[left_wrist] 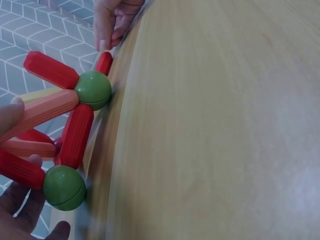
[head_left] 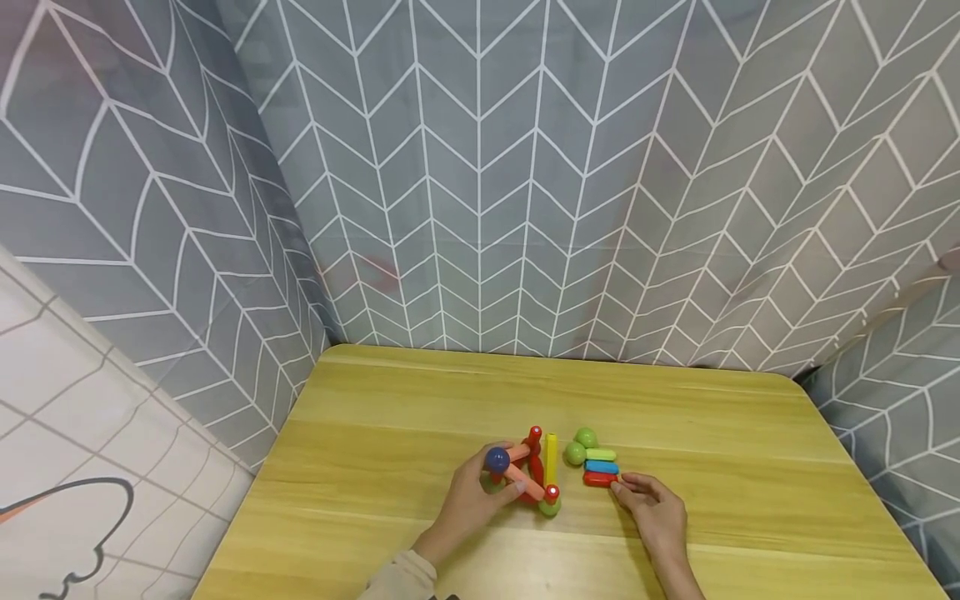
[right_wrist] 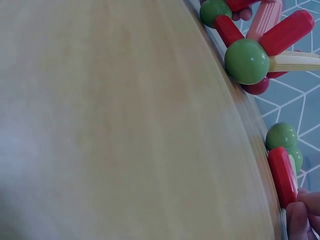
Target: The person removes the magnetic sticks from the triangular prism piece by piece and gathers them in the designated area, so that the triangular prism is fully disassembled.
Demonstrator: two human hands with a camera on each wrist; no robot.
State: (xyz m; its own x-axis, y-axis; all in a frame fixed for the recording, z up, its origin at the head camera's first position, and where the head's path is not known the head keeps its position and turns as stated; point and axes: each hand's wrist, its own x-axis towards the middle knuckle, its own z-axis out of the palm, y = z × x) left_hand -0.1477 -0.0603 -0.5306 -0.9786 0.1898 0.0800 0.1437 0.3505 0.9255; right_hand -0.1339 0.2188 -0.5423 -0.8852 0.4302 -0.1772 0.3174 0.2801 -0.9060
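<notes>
My left hand (head_left: 474, 498) grips a frame built of magnetic sticks and balls. Its thumb lies along a salmon stick (left_wrist: 47, 111), and other fingers reach round near a green ball (left_wrist: 64, 188). A dark blue ball (head_left: 497, 459) tops the frame, red sticks (left_wrist: 77, 135) join its green balls, and a yellow stick (right_wrist: 295, 61) extends from one of them. To the right, my right hand (head_left: 654, 510) pinches the near end of a loose red stick (right_wrist: 282, 177). That stick lies beside a blue stick (head_left: 602, 467) and a light green stick (head_left: 601, 455).
Two loose green balls (head_left: 581, 446) sit just behind the loose sticks, close to the frame's right side. All of it is on a wood-grain table (head_left: 405, 400). A grey patterned curtain (head_left: 495, 208) hangs behind the table's back edge and along the sides.
</notes>
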